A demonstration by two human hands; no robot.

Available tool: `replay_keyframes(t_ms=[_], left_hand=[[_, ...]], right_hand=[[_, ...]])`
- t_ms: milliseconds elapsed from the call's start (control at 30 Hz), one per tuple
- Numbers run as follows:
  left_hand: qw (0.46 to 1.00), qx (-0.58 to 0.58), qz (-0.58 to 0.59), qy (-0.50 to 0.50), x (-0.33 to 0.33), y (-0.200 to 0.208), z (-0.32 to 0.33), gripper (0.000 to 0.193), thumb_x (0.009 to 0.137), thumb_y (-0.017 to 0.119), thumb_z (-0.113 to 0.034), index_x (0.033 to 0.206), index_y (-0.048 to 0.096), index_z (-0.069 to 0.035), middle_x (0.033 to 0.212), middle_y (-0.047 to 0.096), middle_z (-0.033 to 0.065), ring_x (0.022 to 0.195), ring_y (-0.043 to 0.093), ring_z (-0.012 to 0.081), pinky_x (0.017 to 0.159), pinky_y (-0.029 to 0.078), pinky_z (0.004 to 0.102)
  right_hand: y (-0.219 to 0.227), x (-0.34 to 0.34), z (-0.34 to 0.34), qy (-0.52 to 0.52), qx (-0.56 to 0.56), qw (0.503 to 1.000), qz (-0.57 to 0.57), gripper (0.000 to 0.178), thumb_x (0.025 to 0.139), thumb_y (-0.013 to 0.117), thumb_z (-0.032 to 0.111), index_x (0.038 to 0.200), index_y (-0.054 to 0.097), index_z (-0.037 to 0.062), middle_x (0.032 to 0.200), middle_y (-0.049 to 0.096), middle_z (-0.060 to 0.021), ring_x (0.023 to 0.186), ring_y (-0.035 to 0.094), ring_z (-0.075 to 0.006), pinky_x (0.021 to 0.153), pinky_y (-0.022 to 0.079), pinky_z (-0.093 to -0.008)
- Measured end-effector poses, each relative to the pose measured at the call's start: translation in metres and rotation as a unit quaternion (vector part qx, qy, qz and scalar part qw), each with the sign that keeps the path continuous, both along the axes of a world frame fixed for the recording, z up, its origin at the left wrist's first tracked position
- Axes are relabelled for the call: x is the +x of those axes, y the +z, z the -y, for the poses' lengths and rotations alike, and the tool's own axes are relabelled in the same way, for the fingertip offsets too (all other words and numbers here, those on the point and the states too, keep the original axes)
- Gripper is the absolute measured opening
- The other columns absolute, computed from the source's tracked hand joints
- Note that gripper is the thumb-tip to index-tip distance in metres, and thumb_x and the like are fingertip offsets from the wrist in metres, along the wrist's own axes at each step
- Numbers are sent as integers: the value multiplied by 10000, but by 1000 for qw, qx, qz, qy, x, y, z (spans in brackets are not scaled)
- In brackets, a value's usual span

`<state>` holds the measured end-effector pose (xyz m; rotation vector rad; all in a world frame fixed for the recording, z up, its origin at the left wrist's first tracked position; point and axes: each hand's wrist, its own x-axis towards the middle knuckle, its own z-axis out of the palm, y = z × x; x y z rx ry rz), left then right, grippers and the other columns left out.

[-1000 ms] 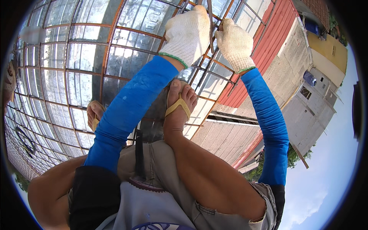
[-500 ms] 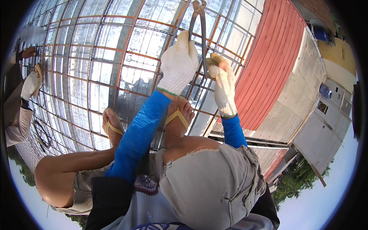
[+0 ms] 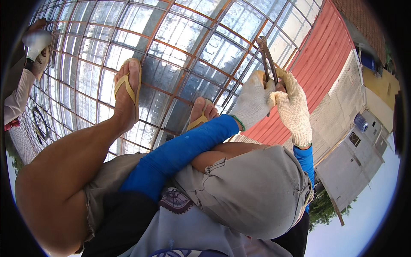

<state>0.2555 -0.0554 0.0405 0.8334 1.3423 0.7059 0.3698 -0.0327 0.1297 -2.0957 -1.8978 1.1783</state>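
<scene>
A pair of long-handled pincers (image 3: pixel 266 55) points away from me, its jaws over the rebar grid (image 3: pixel 188 53). My left hand (image 3: pixel 253 99), in a knitted work glove and blue sleeve, is closed around one handle. Gloved too, my right hand (image 3: pixel 293 107) wraps the other handle close beside it, fingers bent over the top. The two handles lie near each other, and their lower parts are mostly hidden by the gloves. Both hands are over the right side of the grid, near the red corrugated sheet (image 3: pixel 319 60).
My sandalled feet (image 3: pixel 127 92) rest on the rusty bars, above shiny metal sheeting. At the far left another person's gloved hand (image 3: pixel 39 45) is near a dark coil (image 3: pixel 39 124). Right of the red sheet are grey roofing (image 3: pixel 340 92) and a blue container (image 3: pixel 360 123).
Both hands and the pincers have shifted right, and the hands have come closer together. The pincers' handles are nearer each other. My left foot appears farther forward; the other person's hand moved up.
</scene>
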Motion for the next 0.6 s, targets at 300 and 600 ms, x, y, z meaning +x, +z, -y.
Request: replay_keyframes(t_ms=[300, 600], left_hand=[[977, -165, 132, 8, 35, 14, 15, 242, 999, 735, -186, 1033, 627, 27, 771, 681, 108, 601, 694, 186, 514, 537, 331], [903, -285, 307, 97, -17, 32, -15, 291, 949, 704, -209, 860, 608, 51, 723, 665, 144, 551, 697, 226, 473, 565, 368]], right_hand=[[60, 11, -53, 224, -119, 946, 202, 543, 930, 740, 172, 1445, 615, 57, 1146, 736, -239, 1039, 749, -386, 900, 599, -471], [48, -18, -94, 228, -154, 922, 274, 521, 938, 760, 71, 1439, 619, 86, 1094, 698, -123, 974, 698, -256, 878, 577, -406]])
